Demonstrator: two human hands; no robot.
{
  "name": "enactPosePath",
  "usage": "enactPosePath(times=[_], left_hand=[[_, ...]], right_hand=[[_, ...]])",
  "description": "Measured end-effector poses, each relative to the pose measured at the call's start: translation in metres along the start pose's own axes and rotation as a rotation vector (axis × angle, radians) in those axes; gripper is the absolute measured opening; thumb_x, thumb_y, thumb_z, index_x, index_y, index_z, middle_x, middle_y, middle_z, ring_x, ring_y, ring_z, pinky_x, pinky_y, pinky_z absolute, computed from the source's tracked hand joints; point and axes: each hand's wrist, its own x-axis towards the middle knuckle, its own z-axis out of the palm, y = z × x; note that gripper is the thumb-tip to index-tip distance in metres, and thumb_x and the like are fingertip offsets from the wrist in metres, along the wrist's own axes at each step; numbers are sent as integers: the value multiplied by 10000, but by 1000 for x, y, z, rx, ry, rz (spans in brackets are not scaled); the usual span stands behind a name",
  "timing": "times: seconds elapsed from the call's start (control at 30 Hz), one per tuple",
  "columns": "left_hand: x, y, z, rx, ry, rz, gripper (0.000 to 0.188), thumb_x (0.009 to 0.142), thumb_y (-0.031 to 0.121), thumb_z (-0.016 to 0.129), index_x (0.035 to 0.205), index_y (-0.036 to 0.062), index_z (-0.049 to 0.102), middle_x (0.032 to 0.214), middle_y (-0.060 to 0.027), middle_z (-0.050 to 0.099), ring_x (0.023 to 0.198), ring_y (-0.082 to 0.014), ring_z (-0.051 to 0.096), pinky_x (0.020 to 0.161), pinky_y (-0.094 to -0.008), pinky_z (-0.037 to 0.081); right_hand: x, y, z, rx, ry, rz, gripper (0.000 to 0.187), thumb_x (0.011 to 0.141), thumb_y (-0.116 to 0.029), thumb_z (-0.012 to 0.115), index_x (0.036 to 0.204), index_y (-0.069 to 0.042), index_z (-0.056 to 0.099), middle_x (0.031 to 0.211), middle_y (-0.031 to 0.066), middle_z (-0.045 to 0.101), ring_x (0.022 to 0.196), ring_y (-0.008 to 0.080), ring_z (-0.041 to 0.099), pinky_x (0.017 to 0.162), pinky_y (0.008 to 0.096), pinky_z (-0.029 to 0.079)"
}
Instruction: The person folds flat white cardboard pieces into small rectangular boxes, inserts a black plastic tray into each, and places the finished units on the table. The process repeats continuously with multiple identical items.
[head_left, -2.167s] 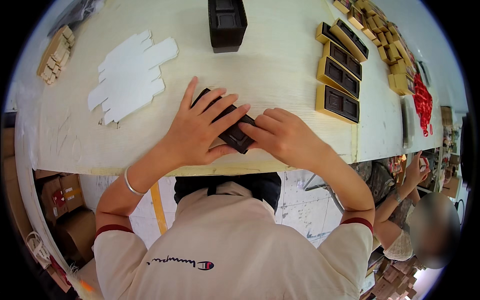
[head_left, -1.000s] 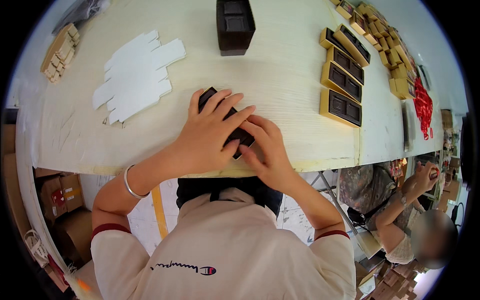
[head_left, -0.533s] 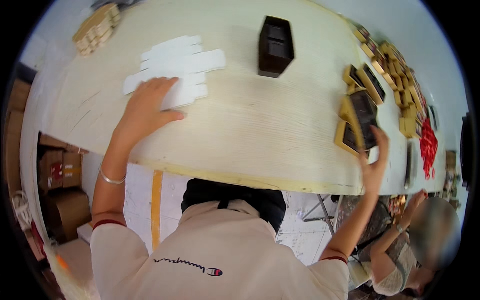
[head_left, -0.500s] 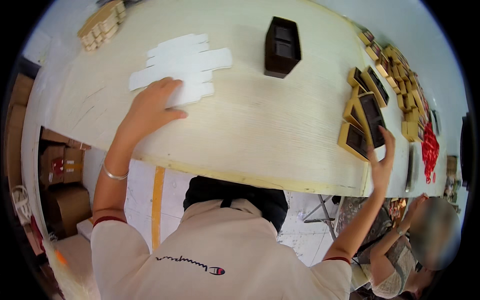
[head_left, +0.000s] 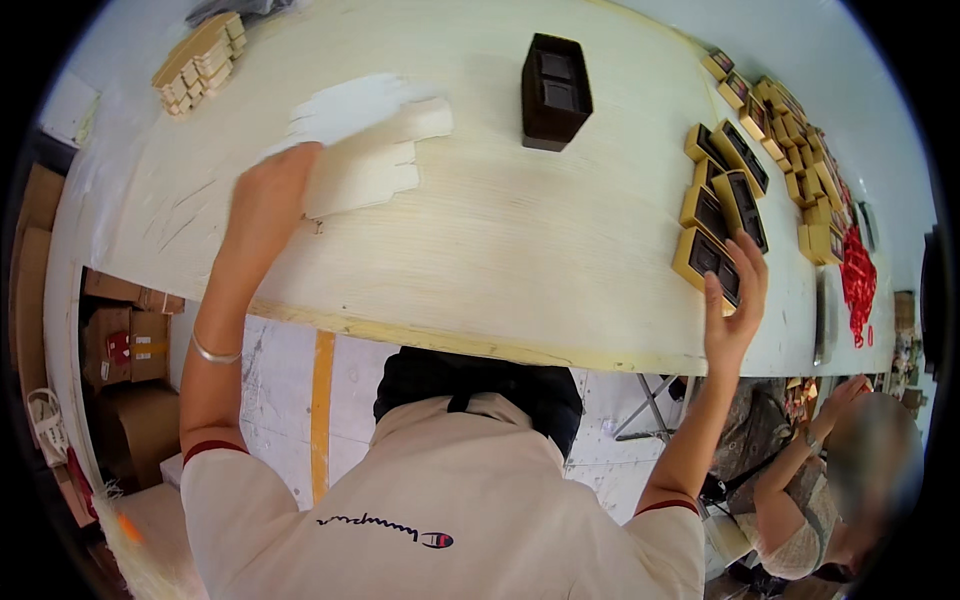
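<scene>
My left hand (head_left: 270,190) is closed at the near-left side of a stack of flat, cut-out white card blanks (head_left: 375,175). Its fingers pinch the edge of the top card blank (head_left: 345,108), which is smeared by motion; the fingertips are partly hidden. At the right, my right hand (head_left: 737,290) has its thumb and fingers apart at the nearest gold box with a dark insert (head_left: 690,258). Its fingertips are by the lower end of a tilted gold box with a dark insert (head_left: 741,208), which leans across its neighbours.
A dark brown open-topped box (head_left: 556,95) stands at the far middle of the table (head_left: 520,260). Stacked tan card pieces (head_left: 200,65) lie far left. More gold boxes (head_left: 800,150) and red ribbon (head_left: 857,285) are on the right. Another person's arm (head_left: 790,480) shows lower right.
My left hand has closed and drawn left, with the top white blank shifting and the stack beneath showing. My right hand has come nearer and loosened from the tilted gold box.
</scene>
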Motion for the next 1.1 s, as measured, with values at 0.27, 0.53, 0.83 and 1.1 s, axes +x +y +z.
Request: enactPosePath(times=[0.27,0.53,0.83,1.1], left_hand=[[-75,109,5,-239,169,669,120,771,22,672,890,11,673,874,-109,682,788,-287,668,658,-361,552],[-41,162,72,-716,-481,168,225,786,170,721,929,33,614,741,-88,589,670,-260,564,622,-341,461],[-62,142,70,-374,-154,621,380,695,196,757,1028,57,636,979,-50,553,943,-234,525,801,-377,440],[-54,130,80,-385,-99,738,297,706,139,738,971,40,646,871,-55,559,798,-250,555,677,-357,464]], right_hand=[[-61,-86,22,144,59,-543,387,801,-397,717,1037,-101,634,1100,154,631,1006,338,609,895,465,478],[-70,-74,60,268,-292,137,322,742,-16,669,1053,-30,589,908,137,571,757,285,557,643,412,431],[-66,-79,54,59,-375,-302,359,720,-114,734,1036,10,615,1056,128,554,1002,294,556,829,371,457],[-57,-81,59,-42,-474,-393,341,743,-96,636,1059,8,559,1007,117,524,923,278,544,811,366,462]])
